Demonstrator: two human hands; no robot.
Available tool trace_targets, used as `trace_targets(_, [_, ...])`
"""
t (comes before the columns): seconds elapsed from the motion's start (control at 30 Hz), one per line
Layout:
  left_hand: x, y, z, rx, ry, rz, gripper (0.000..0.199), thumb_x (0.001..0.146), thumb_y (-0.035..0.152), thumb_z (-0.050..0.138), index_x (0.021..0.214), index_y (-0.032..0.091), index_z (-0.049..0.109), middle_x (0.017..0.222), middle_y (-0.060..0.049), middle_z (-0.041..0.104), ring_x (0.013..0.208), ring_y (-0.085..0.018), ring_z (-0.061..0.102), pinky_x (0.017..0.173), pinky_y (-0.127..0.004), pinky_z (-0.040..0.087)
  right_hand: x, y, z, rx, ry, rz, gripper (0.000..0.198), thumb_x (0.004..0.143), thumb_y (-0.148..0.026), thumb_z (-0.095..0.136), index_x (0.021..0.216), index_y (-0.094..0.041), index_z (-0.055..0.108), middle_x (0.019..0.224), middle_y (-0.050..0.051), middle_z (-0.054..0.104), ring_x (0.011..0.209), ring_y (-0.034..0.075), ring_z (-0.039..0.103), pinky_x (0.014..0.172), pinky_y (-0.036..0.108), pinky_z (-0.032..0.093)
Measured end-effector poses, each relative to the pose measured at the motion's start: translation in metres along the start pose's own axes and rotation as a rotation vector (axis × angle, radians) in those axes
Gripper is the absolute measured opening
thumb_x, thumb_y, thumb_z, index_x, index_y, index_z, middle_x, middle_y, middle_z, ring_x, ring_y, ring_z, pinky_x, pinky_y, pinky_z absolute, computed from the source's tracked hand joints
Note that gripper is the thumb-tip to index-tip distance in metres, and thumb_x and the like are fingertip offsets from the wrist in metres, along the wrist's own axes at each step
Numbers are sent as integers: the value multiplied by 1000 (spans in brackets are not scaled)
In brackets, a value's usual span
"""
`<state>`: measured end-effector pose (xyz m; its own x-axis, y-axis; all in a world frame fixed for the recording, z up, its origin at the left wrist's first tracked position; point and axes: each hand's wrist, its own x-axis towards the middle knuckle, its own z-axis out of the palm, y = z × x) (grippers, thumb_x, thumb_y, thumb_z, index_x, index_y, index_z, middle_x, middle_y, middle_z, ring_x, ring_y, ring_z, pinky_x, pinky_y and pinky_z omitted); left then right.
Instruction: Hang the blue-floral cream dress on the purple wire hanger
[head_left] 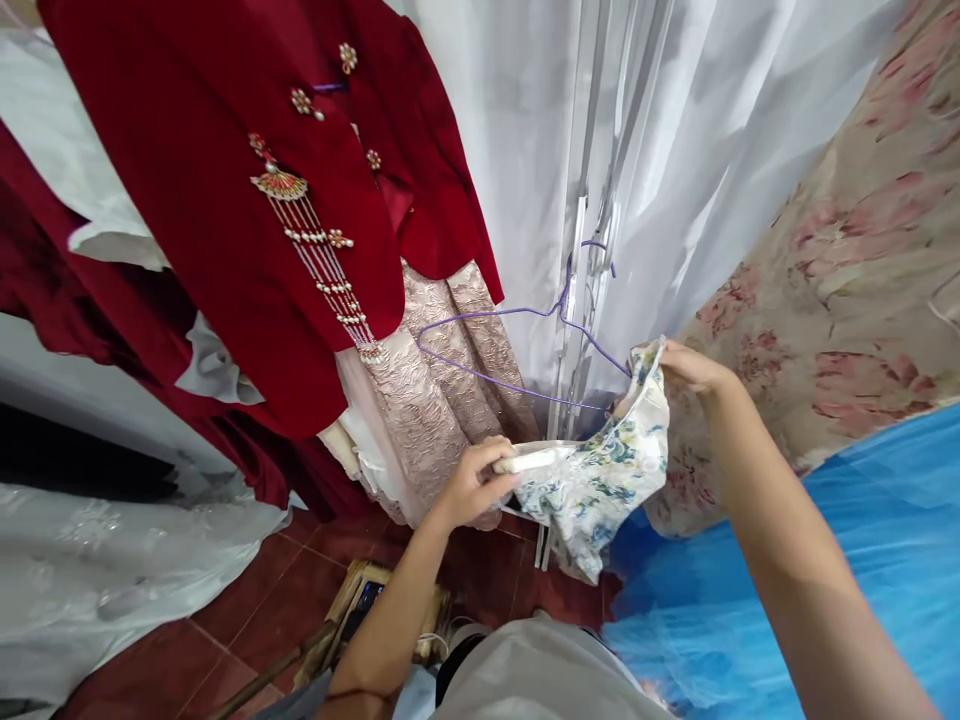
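My left hand (478, 482) pinches one edge of a white floral garment (600, 480) with blue, green and yellow print. At its upper right corner, my right hand (694, 368) grips the same cloth between thumb and fingers. A purple wire hanger (491, 313) hangs by its hook from a white metal stand, and its right end goes into the garment's upper part. The hanger's left end is bare. The cloth sags between my two hands, and its lower part hangs free.
A red jacket (247, 230) with beaded brooches hangs on the left above a pinkish brocade skirt (442, 400). The white stand (577, 340) rises before white curtains (517, 120). Floral fabric (832, 250) and blue tulle (840, 580) are on the right. A wooden stool (360, 600) stands on red tiles.
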<state>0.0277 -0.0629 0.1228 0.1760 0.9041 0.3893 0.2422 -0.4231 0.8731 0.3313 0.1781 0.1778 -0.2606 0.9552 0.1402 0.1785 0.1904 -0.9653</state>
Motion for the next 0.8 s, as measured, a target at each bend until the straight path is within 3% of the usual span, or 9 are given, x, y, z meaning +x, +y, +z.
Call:
trace_targets(0.13, [-10,-16,-31,-106,81,-38,23,88,34,66,76,17,58,75,1,47,70,-14,44,67,-27,32,-11,10,25,122,-251,98,33,63,-48,79,60,-21,61,55,1,63,49,15,55,50,28,43])
trace_targets(0.2, [-15,-20,-37,-138,75,-50,23,88,34,67,77,16,58,74,0,47,71,-15,44,67,-27,32,-17,20,31,186,-230,92,33,61,-49,80,63,-22,60,54,0,62,50,15,54,49,28,41])
trace_targets(0.3, [-19,-24,-38,-165,22,-62,22,86,34,70,78,16,60,77,-1,49,75,-16,46,70,-28,34,-29,40,36,236,-95,90,36,60,-52,79,65,-24,58,54,0,60,54,18,57,50,29,42])
trace_targets(0.43, [-16,-30,-37,-192,-46,-89,25,86,36,70,76,16,59,75,-1,49,74,-16,46,69,-28,34,-48,64,34,288,-1,173,43,55,-56,81,59,-26,50,48,-3,52,46,17,50,47,30,42])
trace_targets(0.63, [-3,-32,-37,-197,-73,-89,31,85,42,70,72,16,58,71,-1,49,72,-17,47,69,-29,35,-47,63,30,279,-24,180,60,58,-74,72,55,-28,32,43,-4,38,43,16,40,45,33,38])
trace_targets(0.8, [2,-28,-34,-150,-63,-46,34,85,45,69,70,16,60,69,-2,50,69,-17,47,67,-30,36,-27,55,49,262,-107,122,66,62,-81,66,53,-30,26,45,-3,31,45,15,34,45,34,36])
